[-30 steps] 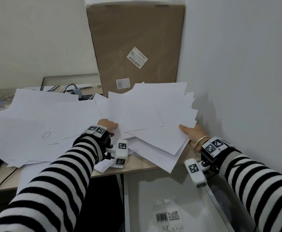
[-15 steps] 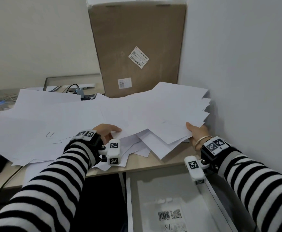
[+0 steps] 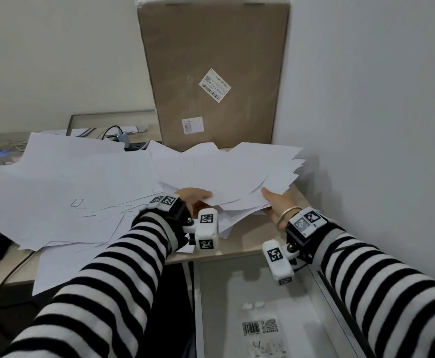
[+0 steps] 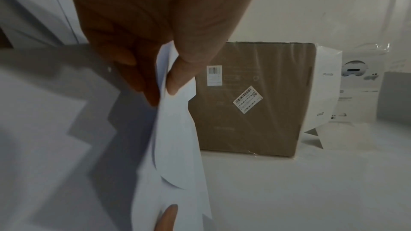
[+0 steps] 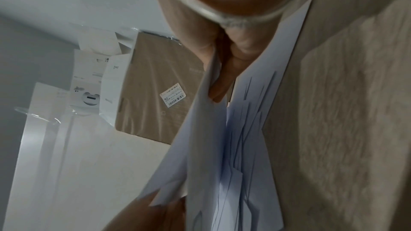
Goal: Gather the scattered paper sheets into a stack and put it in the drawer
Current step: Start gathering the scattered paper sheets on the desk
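Left hand [image 3: 194,197] and right hand [image 3: 275,202] pinching opposite near corners of the fanned paper bundle [image 3: 237,174], thumbs on top. Held from both sides, presumably for squaring before the open drawer [image 3: 237,285] below.

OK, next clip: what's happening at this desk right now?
A person in a striped top is collecting loose white paper. Both hands grip one fanned, uneven bundle of sheets at the right end of the desk, near the wall: the left hand pinches its near-left edge, the right hand its near-right corner. Many more loose sheets lie spread across the left of the desk. The open drawer sits below the hands; no blank sheets are in it yet. A cardboard box stands behind.
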Tool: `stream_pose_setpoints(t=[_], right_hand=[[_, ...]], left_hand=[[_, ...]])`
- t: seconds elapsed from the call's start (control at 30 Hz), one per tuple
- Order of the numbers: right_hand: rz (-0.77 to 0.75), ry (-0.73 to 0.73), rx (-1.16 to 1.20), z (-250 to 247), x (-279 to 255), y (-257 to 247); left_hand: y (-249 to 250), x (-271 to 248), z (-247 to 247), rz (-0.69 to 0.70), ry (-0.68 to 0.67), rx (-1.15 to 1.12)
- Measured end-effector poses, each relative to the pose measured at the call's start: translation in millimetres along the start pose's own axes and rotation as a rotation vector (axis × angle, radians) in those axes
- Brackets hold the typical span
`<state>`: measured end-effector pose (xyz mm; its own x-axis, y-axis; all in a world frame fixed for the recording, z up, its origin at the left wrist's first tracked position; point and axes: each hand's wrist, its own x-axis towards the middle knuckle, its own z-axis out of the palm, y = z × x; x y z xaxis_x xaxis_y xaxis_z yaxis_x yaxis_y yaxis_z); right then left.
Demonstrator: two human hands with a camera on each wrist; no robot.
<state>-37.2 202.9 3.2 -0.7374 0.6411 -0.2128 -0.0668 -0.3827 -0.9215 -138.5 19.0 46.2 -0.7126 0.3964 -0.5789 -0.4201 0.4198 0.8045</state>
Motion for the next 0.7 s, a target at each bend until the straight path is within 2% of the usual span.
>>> stream_pose_setpoints(t=[0.17,0.33,0.53,0.67,0.7], right_hand=[[0.011,-0.120,-0.019,-6,0,6],[0.077,-0.195,0.000,-8,1,11],[0.187,-0.099,-0.053,-26,7,1],[0.237,-0.054,-0.129,-35,12,-2],[0.255,-0.044,-0.149,-36,13,-2]], left_hand=[[0,-1,3,-0.014,0.009,0.056],[-6,6,12,-0.037,0.077,0.096],[-7,13,-14,-0.036,0.182,0.244],[-11,14,-38,-0.004,0.180,0.292],[-13,17,-44,-0.031,0.185,0.324]])
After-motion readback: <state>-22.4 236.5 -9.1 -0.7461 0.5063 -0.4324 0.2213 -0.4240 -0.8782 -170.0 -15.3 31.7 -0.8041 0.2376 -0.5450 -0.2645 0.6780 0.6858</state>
